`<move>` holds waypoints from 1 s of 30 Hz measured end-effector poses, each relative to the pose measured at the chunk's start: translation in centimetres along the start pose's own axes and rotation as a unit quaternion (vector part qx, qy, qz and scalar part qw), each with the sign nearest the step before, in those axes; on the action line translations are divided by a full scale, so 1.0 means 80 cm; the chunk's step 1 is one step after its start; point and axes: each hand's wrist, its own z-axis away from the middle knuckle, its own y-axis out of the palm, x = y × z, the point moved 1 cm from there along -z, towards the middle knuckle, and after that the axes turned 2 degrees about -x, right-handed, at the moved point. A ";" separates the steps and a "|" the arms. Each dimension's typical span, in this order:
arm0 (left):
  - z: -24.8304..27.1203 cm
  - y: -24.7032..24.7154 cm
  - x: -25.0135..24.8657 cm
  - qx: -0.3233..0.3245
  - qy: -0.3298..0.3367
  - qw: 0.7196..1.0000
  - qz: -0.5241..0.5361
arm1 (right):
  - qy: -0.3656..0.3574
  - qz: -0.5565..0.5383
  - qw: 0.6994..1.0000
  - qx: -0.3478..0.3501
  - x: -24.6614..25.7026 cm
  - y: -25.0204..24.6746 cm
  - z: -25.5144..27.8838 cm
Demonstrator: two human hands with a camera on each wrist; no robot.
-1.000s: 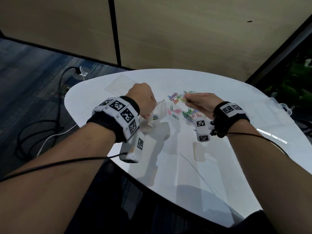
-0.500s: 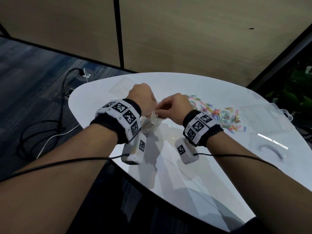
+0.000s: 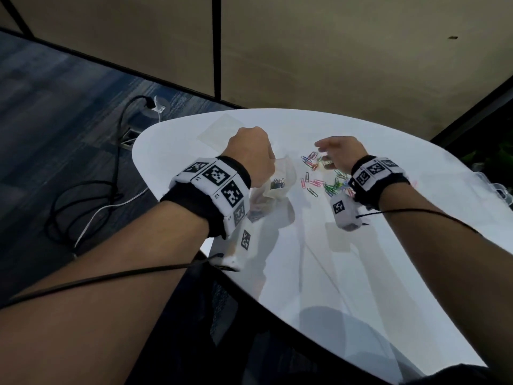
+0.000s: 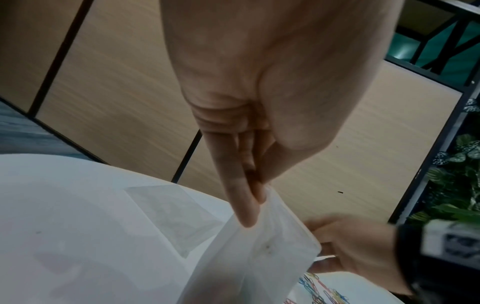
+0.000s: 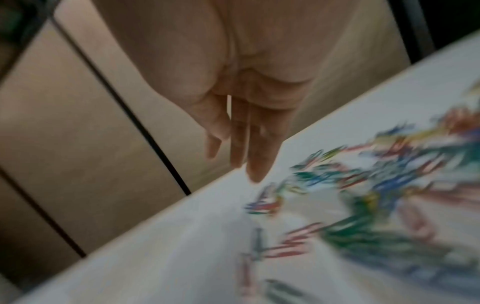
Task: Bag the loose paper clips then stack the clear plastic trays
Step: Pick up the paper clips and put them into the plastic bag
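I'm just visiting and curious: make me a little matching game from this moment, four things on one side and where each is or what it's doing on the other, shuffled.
Things:
1. left hand
2. right hand
3. plastic bag
4. loose paper clips

States:
A. scattered on the white table
B. fingers relaxed, over the pile, holding nothing visible
C. pinching the bag's rim
D. held up, a few clips already inside

Pairs: 1-C, 2-B, 3-D, 4-A

Black cables (image 3: 83,195) lie on blue carpet (image 3: 55,107).
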 end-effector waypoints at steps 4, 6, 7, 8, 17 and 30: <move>-0.001 -0.002 0.005 0.003 0.006 1.000 -0.006 | -0.041 0.278 0.958 0.052 -0.029 0.036 -0.038; 0.001 -0.001 0.002 0.009 0.012 1.000 -0.015 | -0.071 0.345 0.931 0.090 -0.034 0.052 -0.045; 0.003 0.000 0.000 0.014 0.016 1.000 -0.021 | -0.093 0.364 0.922 0.096 -0.037 0.057 -0.046; 0.005 0.002 -0.003 0.020 0.020 0.999 -0.026 | -0.111 0.371 0.917 0.094 -0.040 0.061 -0.046; 0.007 0.007 -0.012 0.043 0.018 0.999 -0.024 | -0.225 0.415 0.878 0.074 -0.058 0.056 0.008; -0.006 0.020 -0.016 0.062 0.003 0.998 -0.006 | 0.060 0.046 0.994 -0.077 -0.083 -0.031 0.031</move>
